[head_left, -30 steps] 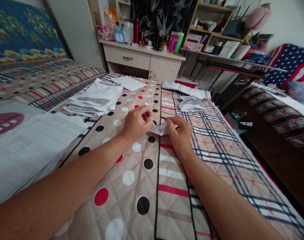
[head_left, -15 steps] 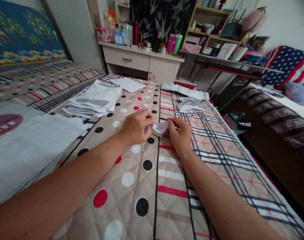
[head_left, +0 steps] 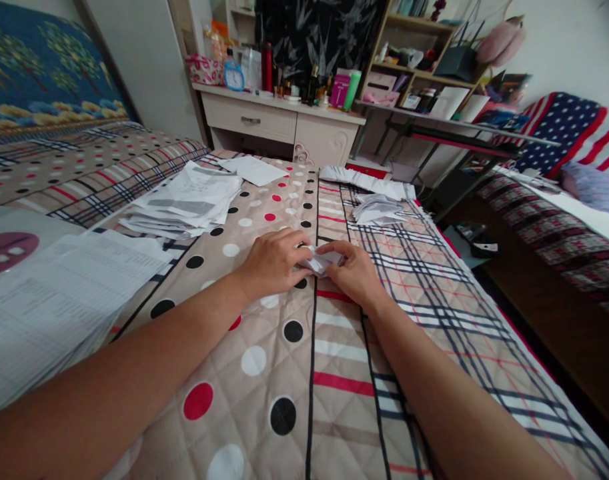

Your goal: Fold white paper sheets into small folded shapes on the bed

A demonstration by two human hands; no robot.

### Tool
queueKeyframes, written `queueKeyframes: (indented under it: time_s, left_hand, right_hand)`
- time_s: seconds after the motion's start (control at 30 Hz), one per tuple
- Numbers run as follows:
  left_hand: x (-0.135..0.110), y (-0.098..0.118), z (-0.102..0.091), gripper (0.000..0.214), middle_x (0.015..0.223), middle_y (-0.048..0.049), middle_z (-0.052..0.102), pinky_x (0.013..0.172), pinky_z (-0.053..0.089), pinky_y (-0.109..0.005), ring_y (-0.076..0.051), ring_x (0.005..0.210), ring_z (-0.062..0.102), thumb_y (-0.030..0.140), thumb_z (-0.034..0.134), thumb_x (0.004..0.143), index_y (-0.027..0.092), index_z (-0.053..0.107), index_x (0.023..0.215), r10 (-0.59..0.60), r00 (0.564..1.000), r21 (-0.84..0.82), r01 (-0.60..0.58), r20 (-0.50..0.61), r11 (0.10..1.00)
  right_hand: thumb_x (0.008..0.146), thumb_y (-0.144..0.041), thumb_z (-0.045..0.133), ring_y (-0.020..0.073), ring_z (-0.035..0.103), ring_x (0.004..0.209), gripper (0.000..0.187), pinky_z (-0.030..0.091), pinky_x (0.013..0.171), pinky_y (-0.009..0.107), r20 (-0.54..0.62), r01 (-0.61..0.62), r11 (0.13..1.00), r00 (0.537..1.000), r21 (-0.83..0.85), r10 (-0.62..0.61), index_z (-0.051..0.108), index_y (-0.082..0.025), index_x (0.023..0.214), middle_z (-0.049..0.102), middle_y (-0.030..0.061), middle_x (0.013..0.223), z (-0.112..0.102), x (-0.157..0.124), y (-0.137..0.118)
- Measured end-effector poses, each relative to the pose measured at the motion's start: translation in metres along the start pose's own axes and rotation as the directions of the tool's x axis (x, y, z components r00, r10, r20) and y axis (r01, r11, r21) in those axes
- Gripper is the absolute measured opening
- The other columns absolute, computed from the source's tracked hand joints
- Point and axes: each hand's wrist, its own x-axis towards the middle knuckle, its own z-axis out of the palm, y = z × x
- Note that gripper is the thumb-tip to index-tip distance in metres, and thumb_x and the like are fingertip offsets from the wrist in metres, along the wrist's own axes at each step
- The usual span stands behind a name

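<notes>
A small folded piece of white paper (head_left: 318,260) lies on the quilted bed cover (head_left: 294,373), pinched from both sides. My left hand (head_left: 274,261) is closed on its left edge, fingers curled over it. My right hand (head_left: 351,272) is closed on its right edge, thumb and fingers pressing it down onto the cover. Most of the paper is hidden under my fingers.
A loose stack of white sheets (head_left: 184,200) lies to the far left, a printed sheet (head_left: 49,300) near left, and a small pile of folded papers (head_left: 379,210) beyond my right hand. A dresser (head_left: 279,123) and cluttered shelves (head_left: 424,80) stand past the bed; the bed's edge drops off at right.
Both hands have come closer together and lowered the paper onto the cover; the paper looks more compact than a second ago.
</notes>
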Motion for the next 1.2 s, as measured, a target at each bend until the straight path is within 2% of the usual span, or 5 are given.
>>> queueKeyframes:
  time_s: [0.17, 0.53, 0.7, 0.97, 1.2]
  left_hand:
    - [-0.001, -0.007, 0.013, 0.003, 0.103, -0.0034, 0.071, 0.077, 0.052, -0.031, -0.018, 0.091, 0.067, 0.019, 0.071, 0.077, 0.019, 0.068, 0.077, -0.072, 0.997, -0.211, 0.062, -0.041, 0.976]
    - [-0.001, -0.005, 0.012, 0.019, 0.101, -0.0031, 0.071, 0.073, 0.052, -0.030, -0.019, 0.086, 0.068, 0.022, 0.078, 0.070, 0.019, 0.064, 0.083, -0.135, 0.991, -0.214, 0.131, -0.001, 0.968]
    - [0.000, -0.003, 0.011, 0.016, 0.101, -0.0059, 0.070, 0.077, 0.053, -0.031, -0.020, 0.091, 0.067, 0.016, 0.074, 0.071, 0.017, 0.061, 0.080, -0.118, 0.993, -0.240, 0.113, -0.005, 0.964]
    - [0.004, 0.004, 0.000, 0.011, 0.132, -0.0073, 0.058, 0.099, 0.042, -0.049, -0.030, 0.125, 0.048, 0.015, 0.060, 0.083, 0.021, 0.069, 0.082, 0.163, 0.986, 0.052, -0.161, -0.038, 0.986]
    - [0.004, 0.010, -0.002, 0.010, 0.141, -0.0100, 0.050, 0.100, 0.039, -0.054, -0.035, 0.129, 0.043, 0.020, 0.064, 0.080, 0.018, 0.072, 0.073, 0.116, 0.993, 0.102, -0.119, 0.039, 0.988]
  right_hand:
    - [0.062, -0.013, 0.059, 0.0145, 0.058, 0.065, 0.040, 0.041, 0.058, 0.024, 0.137, 0.013, 1.000, 0.991, -0.016, -0.011, 0.075, -0.025, 0.096, 0.071, -0.0002, 0.082, -0.008, 0.004, 0.002]
    - [0.070, -0.016, 0.059, 0.0198, 0.064, 0.074, 0.044, 0.044, 0.067, 0.029, -0.038, 0.117, 0.977, 0.991, -0.178, -0.125, 0.066, -0.019, 0.114, 0.073, 0.0058, 0.094, 0.001, -0.003, -0.005]
    - [0.072, -0.021, 0.060, 0.0197, 0.064, 0.074, 0.024, 0.041, 0.064, 0.028, -0.068, 0.079, 0.976, 0.993, -0.204, -0.095, 0.069, -0.021, 0.094, 0.073, 0.0038, 0.087, 0.006, -0.006, -0.007]
    - [0.071, -0.025, 0.061, 0.0183, 0.061, 0.067, 0.014, 0.034, 0.056, 0.026, -0.099, -0.028, 0.961, 0.995, -0.277, 0.000, 0.067, -0.022, 0.083, 0.070, 0.0032, 0.076, 0.005, -0.006, -0.014]
    - [0.074, -0.025, 0.062, 0.0184, 0.063, 0.072, 0.017, 0.037, 0.059, 0.027, -0.050, 0.022, 0.958, 0.998, -0.287, -0.038, 0.068, -0.022, 0.090, 0.071, 0.0041, 0.090, 0.003, -0.008, -0.016]
